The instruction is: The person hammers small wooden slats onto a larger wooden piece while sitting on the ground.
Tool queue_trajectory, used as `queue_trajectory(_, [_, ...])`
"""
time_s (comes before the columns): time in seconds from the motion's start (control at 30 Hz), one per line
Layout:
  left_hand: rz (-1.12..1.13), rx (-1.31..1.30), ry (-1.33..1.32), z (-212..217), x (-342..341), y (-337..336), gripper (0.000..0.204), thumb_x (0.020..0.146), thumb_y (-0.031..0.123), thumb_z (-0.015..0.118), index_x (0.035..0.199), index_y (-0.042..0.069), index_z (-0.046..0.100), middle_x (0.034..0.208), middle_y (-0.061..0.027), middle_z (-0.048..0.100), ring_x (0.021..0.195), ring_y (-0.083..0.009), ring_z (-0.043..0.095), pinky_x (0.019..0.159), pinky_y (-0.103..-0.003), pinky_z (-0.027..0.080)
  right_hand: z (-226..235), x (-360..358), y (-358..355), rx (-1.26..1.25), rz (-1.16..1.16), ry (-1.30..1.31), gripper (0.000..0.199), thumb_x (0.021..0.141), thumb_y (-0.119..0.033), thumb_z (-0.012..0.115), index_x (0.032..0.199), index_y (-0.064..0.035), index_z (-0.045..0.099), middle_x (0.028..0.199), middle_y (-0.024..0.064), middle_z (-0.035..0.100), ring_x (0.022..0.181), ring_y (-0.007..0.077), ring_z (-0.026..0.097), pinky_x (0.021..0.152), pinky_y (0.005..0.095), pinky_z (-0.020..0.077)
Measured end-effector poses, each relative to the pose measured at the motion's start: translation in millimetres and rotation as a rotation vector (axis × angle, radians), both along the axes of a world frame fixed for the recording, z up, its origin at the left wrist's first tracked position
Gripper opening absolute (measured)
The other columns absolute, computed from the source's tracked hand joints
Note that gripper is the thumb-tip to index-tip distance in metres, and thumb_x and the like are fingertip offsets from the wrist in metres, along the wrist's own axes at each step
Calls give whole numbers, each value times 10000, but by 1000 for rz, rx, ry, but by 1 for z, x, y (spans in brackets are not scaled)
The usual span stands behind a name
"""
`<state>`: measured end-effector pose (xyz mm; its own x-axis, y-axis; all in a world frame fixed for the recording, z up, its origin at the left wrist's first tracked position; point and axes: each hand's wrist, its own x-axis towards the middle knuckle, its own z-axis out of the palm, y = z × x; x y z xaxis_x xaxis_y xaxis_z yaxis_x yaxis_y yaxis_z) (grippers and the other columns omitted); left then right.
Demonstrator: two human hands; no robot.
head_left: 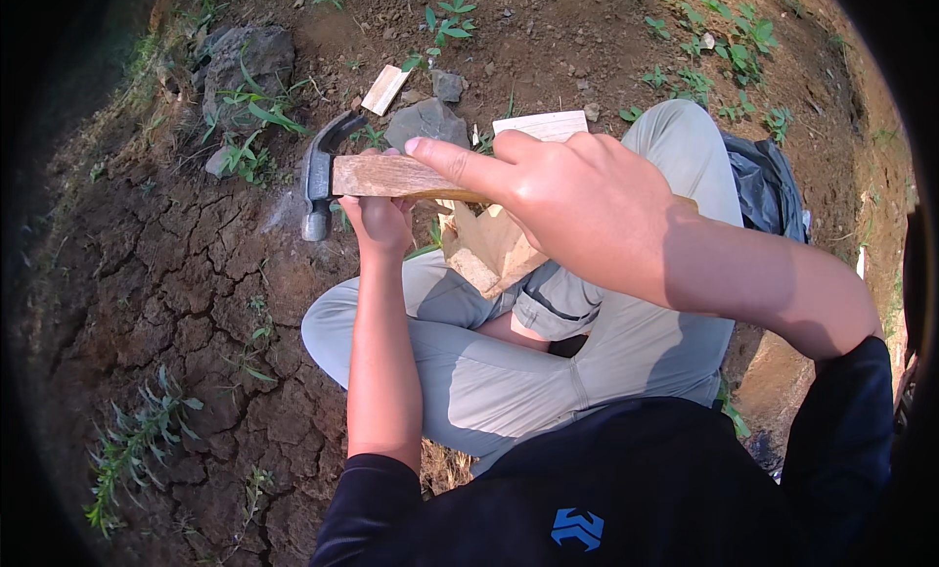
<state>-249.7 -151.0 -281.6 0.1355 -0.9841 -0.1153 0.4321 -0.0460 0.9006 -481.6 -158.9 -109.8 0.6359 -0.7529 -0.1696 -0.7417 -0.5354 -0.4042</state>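
Note:
A claw hammer (391, 178) with a wooden handle and dark metal head lies level across the front of my lap, its head to the left. My right hand (587, 200) is closed round the handle, with the index finger stretched along it. Behind the handle, my left hand (377, 225) is raised with its fingers curled; the handle hides most of them and whatever they hold. Just right of the left hand, a pale notched wooden piece (484, 254) shows above my crossed legs, partly covered by the right hand. A light board (541, 126) shows beyond the right hand.
A flat grey stone (427, 125) and a small wood offcut (384, 90) lie on the soil ahead. A larger rock (249, 73) stands at the far left. Dark plastic sheeting (768, 185) sits beside my right knee. Cracked earth (186, 322) spreads to the left.

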Motion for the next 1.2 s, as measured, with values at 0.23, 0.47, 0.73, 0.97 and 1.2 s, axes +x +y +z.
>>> queue_trajectory(0.23, [21, 22, -104, -14, 8, 15, 232, 949, 178, 622, 1139, 67, 552, 994, -48, 625, 829, -127, 633, 648, -280, 517, 3, -5, 11, -112, -35, -188, 839, 784, -28, 684, 1537, -283, 417, 814, 78, 576, 639, 281, 644, 538, 401, 546])
queue_trajectory(0.47, [31, -10, -26, -7, 2, 19, 259, 948, 192, 640, 1148, 44, 565, 1028, -66, 631, 867, -141, 649, 691, -278, 538, 1, -8, 13, -27, -38, -150, 803, 797, -46, 684, 1525, -281, 441, 815, 90, 582, 672, 293, 673, 547, 418, 546])
queue_trajectory(0.73, [25, 19, 39, -6, -3, 19, 213, 956, 200, 643, 1096, 61, 565, 981, -37, 641, 827, -115, 636, 644, -251, 499, 9, -7, 17, -26, -54, -162, 795, 789, -42, 697, 1511, -279, 462, 820, 86, 582, 673, 305, 668, 576, 415, 554])
queue_trajectory(0.97, [63, -41, -291, 1, -3, 13, 123, 917, 95, 603, 1031, 52, 582, 861, -22, 621, 697, -97, 592, 544, -246, 444, 12, -2, 10, 15, -34, -151, 799, 785, -29, 713, 1506, -269, 465, 841, 92, 593, 706, 293, 655, 599, 406, 541])
queue_trajectory(1.2, [72, 58, -51, 6, -4, 0, 141, 898, 74, 616, 1030, 63, 571, 848, -32, 610, 668, -105, 580, 537, -255, 447, 13, 2, 4, 8, -41, -206, 843, 787, -1, 698, 1531, -282, 420, 829, 94, 583, 716, 307, 647, 630, 417, 537])
